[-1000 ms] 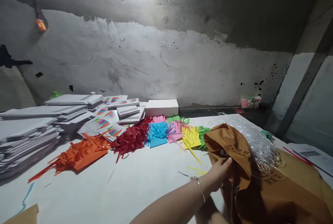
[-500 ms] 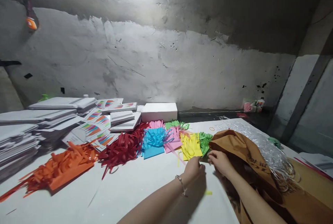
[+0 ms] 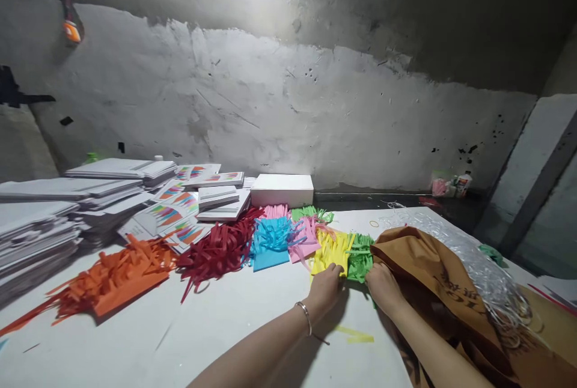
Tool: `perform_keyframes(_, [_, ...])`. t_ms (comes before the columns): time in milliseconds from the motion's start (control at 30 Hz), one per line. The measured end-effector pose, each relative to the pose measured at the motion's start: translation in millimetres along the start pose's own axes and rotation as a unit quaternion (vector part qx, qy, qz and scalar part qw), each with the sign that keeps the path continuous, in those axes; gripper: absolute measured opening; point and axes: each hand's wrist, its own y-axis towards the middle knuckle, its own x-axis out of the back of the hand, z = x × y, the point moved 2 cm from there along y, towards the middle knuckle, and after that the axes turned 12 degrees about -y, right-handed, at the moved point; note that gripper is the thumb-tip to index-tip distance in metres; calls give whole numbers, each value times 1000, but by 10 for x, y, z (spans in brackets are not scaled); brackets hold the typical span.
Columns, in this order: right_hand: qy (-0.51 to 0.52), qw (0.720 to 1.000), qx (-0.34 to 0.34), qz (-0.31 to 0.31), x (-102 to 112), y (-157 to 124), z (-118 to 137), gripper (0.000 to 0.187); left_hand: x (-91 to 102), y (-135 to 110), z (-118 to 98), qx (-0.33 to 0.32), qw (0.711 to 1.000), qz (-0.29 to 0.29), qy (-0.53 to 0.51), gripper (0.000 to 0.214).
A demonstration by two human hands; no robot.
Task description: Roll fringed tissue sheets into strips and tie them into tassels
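My left hand point(image 3: 325, 287), a bracelet on its wrist, is closed at the front edge of a yellow fringed-paper bundle point(image 3: 331, 247). My right hand point(image 3: 382, 286) is also closed, between a green fringed-paper bundle point(image 3: 359, 256) and the mouth of a brown cloth bag point(image 3: 419, 256). What its fingertips grip is hidden. A bit of green shows just below that hand. Left of the yellow paper lie a pink bundle point(image 3: 305, 241) and a blue bundle point(image 3: 270, 244), both cut into strips. Loose yellow strips point(image 3: 356, 335) lie on the white table point(image 3: 252, 328) below my hands.
Dark red strips point(image 3: 219, 253) and an orange bundle point(image 3: 121, 280) spread to the left. Stacks of white sheets point(image 3: 40, 220), printed cards point(image 3: 169, 214) and a white box point(image 3: 282, 190) stand behind. White cords point(image 3: 478, 268) heap beyond the bag. A plastered wall point(image 3: 270, 100) closes the back.
The view has shifted slightly. My left hand has moved up and left onto the yellow bundle's edge. My right hand has moved closer to the bag's mouth. More yellow strip shows on the table.
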Motion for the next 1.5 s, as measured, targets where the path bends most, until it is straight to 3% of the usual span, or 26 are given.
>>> perform_keyframes(133, [12,1000,-27,-7,-112,-43,7,23,-2,-63,108,31,999,-3,-22,27])
perform_keyframes(333, [30,997,-33,-59,-151,-107,-38,21,-98,92,97,34,995,-17,-89,30])
perform_keyframes(533, [43,994,-23,-93,-69,-245,6,17,-155,215,119,15,988,-27,-151,29])
perform_keyframes(667, [60,993,22,-100,79,-241,154,19,-198,227,172,1,985,-27,-171,29])
perform_keyframes(833, [61,988,125,-65,215,0,368,29,-241,204,233,-28,986,-11,-167,28])
perform_keyframes(967, [16,984,174,-20,283,175,397,27,-220,172,270,-40,988,0,-148,27])
perform_keyframes(1267, [-96,988,120,27,304,31,436,25,-232,146,274,-24,989,-25,-146,26])
perform_keyframes(1500, [-102,988,116,29,196,73,570,22,-200,109,229,-22,986,-41,-162,26])
